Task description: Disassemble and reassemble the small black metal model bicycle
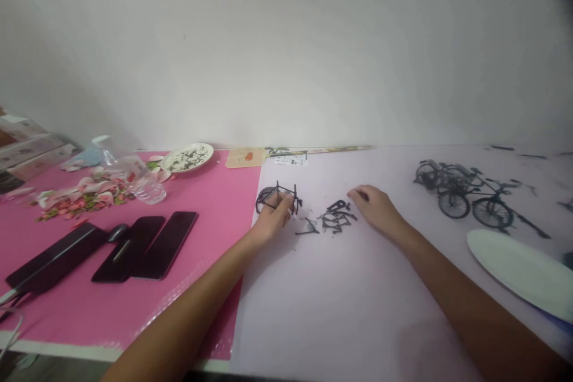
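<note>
The left hand (274, 215) is pinched shut on a half-built model bike (276, 198), fingers curled round its thin black frame, with 1 wheel showing behind them. This bike sits on the pale sheet (340, 304) just left of the parts pile (336, 218), which serves as the landmark here. The right hand (375, 206) rests just right of the pile, palm down and fingers loosely bent, their tips touching the sheet near the topmost pieces; it holds nothing that can be seen.

The likeliest trouble is a snapped or bent strut: the frame looks like slim rods, and a hard pinch could deform it. The pile's pieces are small, dark and tangled, so a sweep of the right hand could scatter them, and 1 stray strut (307, 228) already lies left of the pile. The sheet looks smooth, so parts may slide easily.

Well to the right of the pile stand finished bikes (465, 194), spindly, with round spoked wheels, leaning close together; a knock could topple them. Further right and nearer the person lies a smooth white plate (519, 268). Far left of the pile, on a glossy pink mat (134, 304), lie 2 flat black phones (147, 246), and beyond them a clear bottle (134, 176) on its side and a shallow dish (187, 157).
</note>
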Demonstrator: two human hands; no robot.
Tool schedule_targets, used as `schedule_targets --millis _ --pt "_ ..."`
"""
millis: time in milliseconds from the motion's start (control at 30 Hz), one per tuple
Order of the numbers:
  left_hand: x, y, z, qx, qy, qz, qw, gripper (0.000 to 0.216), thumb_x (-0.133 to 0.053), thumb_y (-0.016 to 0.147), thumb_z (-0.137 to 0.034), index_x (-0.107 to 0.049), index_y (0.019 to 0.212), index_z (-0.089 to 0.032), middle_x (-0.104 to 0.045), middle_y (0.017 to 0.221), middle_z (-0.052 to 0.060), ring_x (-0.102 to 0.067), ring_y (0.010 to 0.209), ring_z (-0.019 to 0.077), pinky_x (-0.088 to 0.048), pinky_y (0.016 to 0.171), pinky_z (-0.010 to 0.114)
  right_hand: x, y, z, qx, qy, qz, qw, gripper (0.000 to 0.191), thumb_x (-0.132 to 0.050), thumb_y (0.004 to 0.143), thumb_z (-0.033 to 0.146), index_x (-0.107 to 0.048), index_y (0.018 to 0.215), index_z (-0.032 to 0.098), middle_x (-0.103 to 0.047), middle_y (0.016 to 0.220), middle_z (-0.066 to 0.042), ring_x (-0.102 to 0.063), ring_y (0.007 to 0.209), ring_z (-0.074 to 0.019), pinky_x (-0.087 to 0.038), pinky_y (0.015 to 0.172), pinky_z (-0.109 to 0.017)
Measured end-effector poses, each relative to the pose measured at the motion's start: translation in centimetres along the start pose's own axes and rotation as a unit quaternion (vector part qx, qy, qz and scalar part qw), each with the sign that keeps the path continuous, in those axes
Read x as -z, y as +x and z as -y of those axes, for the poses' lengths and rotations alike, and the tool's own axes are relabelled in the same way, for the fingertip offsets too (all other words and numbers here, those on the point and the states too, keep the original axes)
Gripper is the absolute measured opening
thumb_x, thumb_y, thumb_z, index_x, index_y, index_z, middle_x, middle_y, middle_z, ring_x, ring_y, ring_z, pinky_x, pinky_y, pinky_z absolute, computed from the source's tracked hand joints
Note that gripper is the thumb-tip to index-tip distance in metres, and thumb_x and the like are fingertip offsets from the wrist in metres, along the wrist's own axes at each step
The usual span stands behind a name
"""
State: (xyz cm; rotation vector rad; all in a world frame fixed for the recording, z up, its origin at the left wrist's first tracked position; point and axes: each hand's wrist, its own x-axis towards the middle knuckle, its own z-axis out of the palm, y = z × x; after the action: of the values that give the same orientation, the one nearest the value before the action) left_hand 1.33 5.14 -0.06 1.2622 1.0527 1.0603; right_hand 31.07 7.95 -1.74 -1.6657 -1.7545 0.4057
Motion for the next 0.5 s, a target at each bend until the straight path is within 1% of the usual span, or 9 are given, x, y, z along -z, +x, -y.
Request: schedule_targets --millis 100,167,267,367,500 --pt "0.0 0.0 0.0 -0.001 0.005 -0.004 1.0 0.039 -0.057 0.096 -0.054 -0.051 0.079 -0.02 -0.047 0.057 -0.004 -0.037 0.047 0.0082 -0.029 0.051 0.023 -0.4 0.1 -1.1 0.023 0.019 0.023 0.999 0.024 -0.058 0.092 0.036 -0.072 0.101 0.02 -0.074 0.098 -0.009 -0.068 0.09 -0.025 -0.053 0.084 -0.038" --pt "0.0 0.0 0.0 -0.003 0.005 -0.004 1.0 0.038 -0.056 0.097 -0.054 -0.051 0.08 -0.02 -0.047 0.057 -0.004 -0.037 0.047 0.0084 -0.029 0.051 0.023 -0.6 0.3 -1.7 0.038 0.022 0.024 0.999 0.023 -0.058 0.091 0.034 -0.072 0.102 0.02 -0.074 0.1 -0.01 -0.068 0.09 -0.0247 -0.054 0.084 -0.038" --pt "0.0 0.0 0.2 -0.014 0.009 -0.006 1.0 0.038 -0.055 0.098 -0.053 -0.052 0.081 -0.02 -0.047 0.059 -0.004 -0.04 0.05 0.0092 -0.032 0.052 0.024 -0.7 0.4 -2.1 0.067 0.009 0.015 0.998 0.022 -0.058 0.092 0.035 -0.073 0.1 0.021 -0.072 0.105 -0.01 -0.066 0.096 -0.0256 -0.053 0.089 -0.04" --pt "0.2 0.2 0.3 -0.02 0.012 -0.014 1.0 0.038 -0.055 0.098 -0.052 -0.051 0.079 -0.02 -0.05 0.064 -0.003 -0.043 0.053 0.0098 -0.036 0.055 0.025 -0.6 0.3 -1.6 0.082 -0.01 0.008 0.997 0.027 -0.058 0.095 0.042 -0.074 0.099 0.021 -0.071 0.107 -0.01 -0.063 0.104 -0.0279 -0.05 0.096 -0.044" --pt "0.3 0.3 0.5 -0.037 0.017 -0.023 0.999 0.041 -0.055 0.097 -0.055 -0.049 0.078 -0.02 -0.051 0.066 -0.003 -0.045 0.055 0.0103 -0.038 0.056 0.025 -0.6 -0.2 -0.2 0.095 -0.011 0.018 0.995 0.034 -0.059 0.096 0.052 -0.076 0.097 0.023 -0.071 0.11 -0.009 -0.056 0.116 -0.0314 -0.044 0.104 -0.048"
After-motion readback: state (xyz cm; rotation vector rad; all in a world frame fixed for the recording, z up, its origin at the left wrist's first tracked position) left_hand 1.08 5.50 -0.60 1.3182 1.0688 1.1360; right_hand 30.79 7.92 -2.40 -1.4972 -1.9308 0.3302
